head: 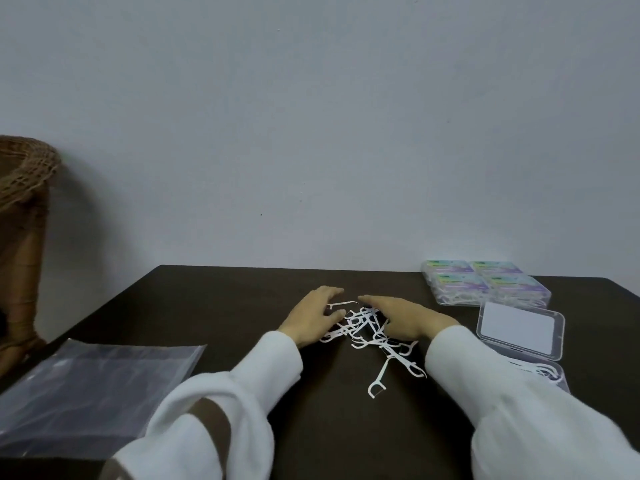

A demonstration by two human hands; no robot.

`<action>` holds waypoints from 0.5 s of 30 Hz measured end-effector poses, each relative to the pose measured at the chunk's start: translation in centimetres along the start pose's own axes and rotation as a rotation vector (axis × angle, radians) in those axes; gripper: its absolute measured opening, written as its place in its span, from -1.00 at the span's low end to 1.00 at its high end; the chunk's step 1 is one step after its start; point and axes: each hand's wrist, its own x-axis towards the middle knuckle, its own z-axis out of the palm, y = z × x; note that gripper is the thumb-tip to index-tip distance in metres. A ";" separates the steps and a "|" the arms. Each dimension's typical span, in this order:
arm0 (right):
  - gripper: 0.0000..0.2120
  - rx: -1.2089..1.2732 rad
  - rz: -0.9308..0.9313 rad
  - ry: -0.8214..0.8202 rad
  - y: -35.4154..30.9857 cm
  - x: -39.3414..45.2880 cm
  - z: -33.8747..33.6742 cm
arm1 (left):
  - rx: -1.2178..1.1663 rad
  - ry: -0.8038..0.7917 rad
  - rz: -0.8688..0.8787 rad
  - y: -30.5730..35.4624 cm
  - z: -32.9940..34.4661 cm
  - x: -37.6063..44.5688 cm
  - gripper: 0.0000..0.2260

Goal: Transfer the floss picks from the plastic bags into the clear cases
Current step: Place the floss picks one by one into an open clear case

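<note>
I see colourful labels on four stacked clear cases (485,282), unreadable. On the dark brown bench (214,306), my left hand (311,315) and right hand (401,318), fingers relaxed, flank loose white floss picks (370,336). An open clear case (519,332) lies right; an empty plastic bag (90,386) left.

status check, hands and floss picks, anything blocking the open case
Left hand and right hand open, flanking loose floss picks on table. Open clear case at right, few picks inside. Path clear.
</note>
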 end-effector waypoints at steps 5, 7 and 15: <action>-0.48 -0.093 -0.079 0.058 0.0 -0.3 0.0 | 0.127 -0.104 -0.028 -0.7 0.2 0.5 -0.64; -0.55 -0.096 -0.093 0.075 0.2 -1.2 -0.2 | 0.138 -0.077 -0.018 -0.7 0.2 0.2 -0.68; -0.80 -0.082 -0.083 0.154 0.0 -5.1 -0.4 | 0.011 -0.142 0.022 0.4 -0.5 -1.7 -0.57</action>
